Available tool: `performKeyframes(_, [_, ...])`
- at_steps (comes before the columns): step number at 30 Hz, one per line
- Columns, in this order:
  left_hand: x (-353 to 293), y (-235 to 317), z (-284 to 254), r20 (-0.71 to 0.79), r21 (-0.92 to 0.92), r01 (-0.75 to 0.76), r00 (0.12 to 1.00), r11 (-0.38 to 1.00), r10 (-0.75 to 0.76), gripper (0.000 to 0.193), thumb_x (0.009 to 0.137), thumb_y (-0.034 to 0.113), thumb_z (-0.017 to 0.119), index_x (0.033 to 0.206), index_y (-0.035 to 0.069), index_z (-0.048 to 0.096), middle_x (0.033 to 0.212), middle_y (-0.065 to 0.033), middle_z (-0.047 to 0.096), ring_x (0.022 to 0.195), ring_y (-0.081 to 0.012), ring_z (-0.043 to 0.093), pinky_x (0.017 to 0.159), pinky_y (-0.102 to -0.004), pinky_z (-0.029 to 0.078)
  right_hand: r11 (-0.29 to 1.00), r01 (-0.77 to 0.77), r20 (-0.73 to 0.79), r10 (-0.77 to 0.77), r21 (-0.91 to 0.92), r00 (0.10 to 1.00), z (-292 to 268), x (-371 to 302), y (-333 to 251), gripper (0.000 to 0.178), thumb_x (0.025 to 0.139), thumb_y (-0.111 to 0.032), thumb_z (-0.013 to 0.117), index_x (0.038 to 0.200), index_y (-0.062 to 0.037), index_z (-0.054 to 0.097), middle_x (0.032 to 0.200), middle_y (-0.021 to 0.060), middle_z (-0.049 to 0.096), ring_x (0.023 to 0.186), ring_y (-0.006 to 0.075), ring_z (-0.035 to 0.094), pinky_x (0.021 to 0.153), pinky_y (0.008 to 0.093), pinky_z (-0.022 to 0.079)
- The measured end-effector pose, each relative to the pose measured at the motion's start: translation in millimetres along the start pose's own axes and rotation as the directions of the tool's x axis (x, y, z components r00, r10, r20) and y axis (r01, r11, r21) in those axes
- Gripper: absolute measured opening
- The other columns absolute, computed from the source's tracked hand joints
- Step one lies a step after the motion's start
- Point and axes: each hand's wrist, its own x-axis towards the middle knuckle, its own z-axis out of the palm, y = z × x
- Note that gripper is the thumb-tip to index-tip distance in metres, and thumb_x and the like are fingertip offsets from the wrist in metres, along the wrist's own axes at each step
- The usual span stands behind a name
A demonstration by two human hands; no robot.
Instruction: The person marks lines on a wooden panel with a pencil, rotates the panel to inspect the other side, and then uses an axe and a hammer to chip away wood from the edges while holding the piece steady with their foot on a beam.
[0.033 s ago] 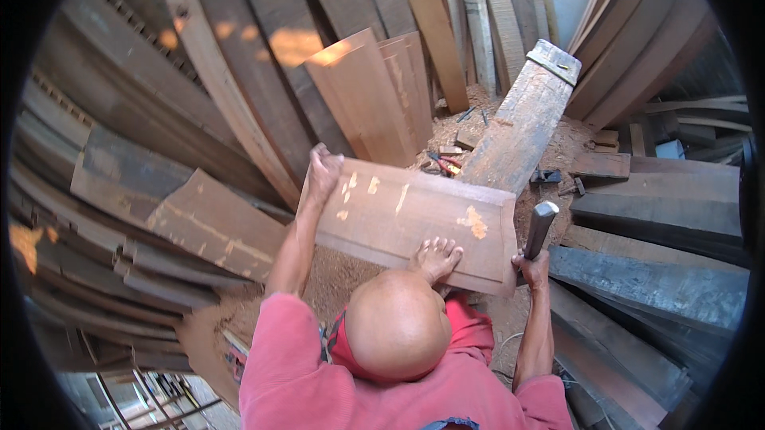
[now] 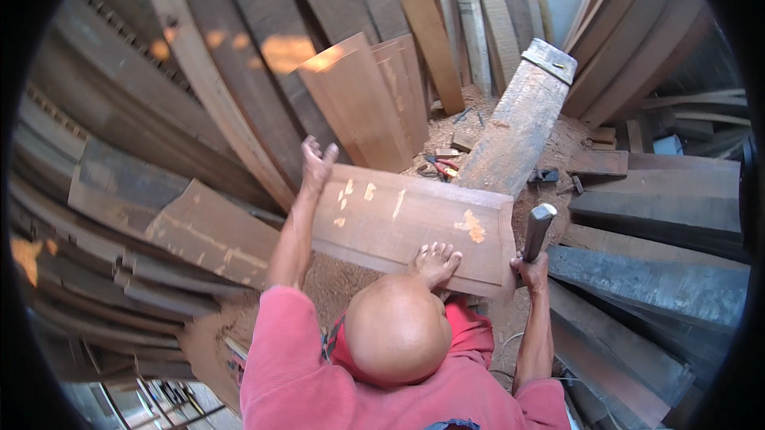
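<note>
A flat brown wooden panel (image 2: 374, 219) with raised borders and several pale patches lies in front of me. My bare foot (image 2: 437, 264) presses on its near side. At the panel's far left corner, my left hand (image 2: 320, 165) has its fingers apart and holds nothing; whether the palm touches the edge I cannot tell. Beside the right edge, my right hand (image 2: 532, 270) is closed around a hammer (image 2: 540, 229), its bright metal end pointing up. The fingers partly hide the lower part of the hammer.
A worn, sawdust-covered plank (image 2: 518, 123) slopes away beyond the panel. Red-handled pliers (image 2: 441, 165) and a small dark tool (image 2: 544, 176) lie near it in wood shavings (image 2: 478, 111). Panels (image 2: 358, 103) lean at the back; stacked boards (image 2: 661, 215) fill the right, more boards (image 2: 215, 231) the left.
My left hand has come off the panel's left corner and its fingers have spread. The panel has shifted slightly at that end. My right hand still grips the hammer in nearly the same place.
</note>
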Motion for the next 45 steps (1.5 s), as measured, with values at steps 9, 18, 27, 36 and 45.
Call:
performKeyframes(9, [201,-6,51,-0.216,-0.062,0.112,0.969,0.992,-0.123,0.108,0.076,0.048,0.087,0.142,-0.016,0.032,0.146,-0.0349,0.042,0.136,-0.0424,0.046,0.115,-0.0446,0.037,0.991,-0.133,0.02,0.133,0.003,0.991,-4,5,-8,0.024,0.067,0.003,0.08,0.083,-0.0024,0.063,0.073,0.0028,0.064,0.063,0.0147,0.063,0.057,0.0326,0.052])
performKeyframes(18, [146,50,59,0.16,-0.206,-0.061,0.983,0.977,0.095,0.046,0.086,0.023,0.083,0.12,-0.003,0.065,0.113,-0.0104,0.073,0.101,-0.0191,0.067,0.09,-0.0341,0.052,0.958,-0.273,0.114,0.282,-0.089,0.953,-12,9,-30,0.029,0.062,0.001,0.084,0.086,-0.0022,0.067,0.078,0.0018,0.067,0.071,0.0157,0.063,0.067,0.0342,0.052])
performKeyframes(27, [107,80,92,0.093,-0.373,-0.073,0.989,0.925,0.116,0.033,0.094,0.023,0.077,0.118,0.001,0.068,0.11,-0.0046,0.073,0.099,-0.0126,0.064,0.091,-0.0294,0.049,0.959,-0.269,0.116,0.279,-0.092,0.953,-13,11,-41,0.033,0.06,0.0,0.085,0.088,-0.0027,0.067,0.084,0.0026,0.067,0.077,0.0157,0.062,0.074,0.0354,0.052])
performKeyframes(36, [147,122,83,-0.049,-0.57,-0.206,0.975,0.796,0.217,0.038,0.092,0.018,0.08,0.122,0.0,0.064,0.113,-0.0052,0.071,0.1,-0.0135,0.064,0.093,-0.03,0.049,0.966,-0.242,0.089,0.25,-0.092,0.964,-8,6,-53,0.025,0.064,0.0,0.084,0.084,-0.0004,0.07,0.078,0.0025,0.069,0.071,0.0146,0.064,0.069,0.0342,0.053])
performKeyframes(45, [175,37,117,-0.098,-0.177,0.0,0.995,0.984,-0.018,0.043,0.092,0.031,0.079,0.114,-0.004,0.068,0.111,-0.0104,0.072,0.094,-0.0178,0.066,0.083,-0.0355,0.054,0.956,-0.242,0.087,0.259,-0.167,0.962,-11,7,-23,0.029,0.065,-0.002,0.086,0.09,-0.0034,0.07,0.084,0.0015,0.07,0.079,0.0132,0.064,0.073,0.0346,0.053])
